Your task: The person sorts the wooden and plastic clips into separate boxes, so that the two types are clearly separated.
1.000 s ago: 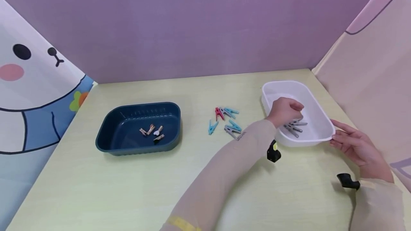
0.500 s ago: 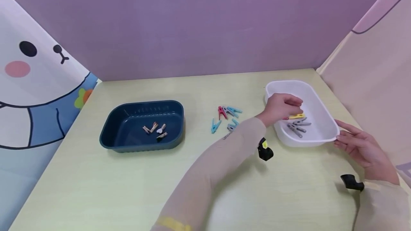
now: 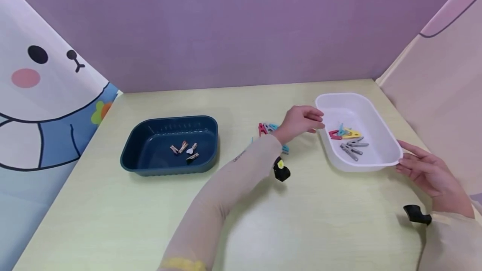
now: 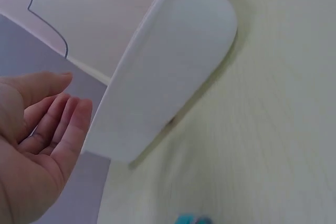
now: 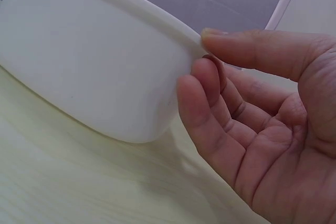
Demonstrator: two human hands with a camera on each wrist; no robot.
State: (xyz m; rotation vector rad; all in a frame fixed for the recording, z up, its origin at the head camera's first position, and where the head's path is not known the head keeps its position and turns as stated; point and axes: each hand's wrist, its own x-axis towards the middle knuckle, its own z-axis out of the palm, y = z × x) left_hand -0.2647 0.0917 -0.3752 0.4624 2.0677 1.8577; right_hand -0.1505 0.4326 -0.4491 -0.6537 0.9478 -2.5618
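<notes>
My left hand [image 3: 299,122] hangs just left of the white plastic basin [image 3: 380,141], fingers loosely bent and nothing between them; the left wrist view shows its bare palm [image 4: 31,166]. At the basin's near right corner, my right hand [image 3: 429,175] pinches the rim between thumb [image 5: 252,51] and fingers. Inside the basin lie a red clothespin [image 3: 334,135], a light blue one [image 3: 342,130], a yellow one [image 3: 352,133] and grey ones [image 3: 350,152]. Under my left hand and sleeve, a loose group of clothespins on the table is partly hidden; a red clothespin [image 3: 262,129] shows.
On the left of the pale table [image 3: 301,221] stands a dark blue basin [image 3: 139,154] holding several small wooden clothespins [image 3: 183,147]. A purple backdrop [image 3: 241,32] rises behind the table, and printed cloths flank both sides.
My left hand has drawn back leftward out of the white basin, where red, light blue and yellow clothespins are now uncovered beside the grey ones. The right hand stays on the rim.
</notes>
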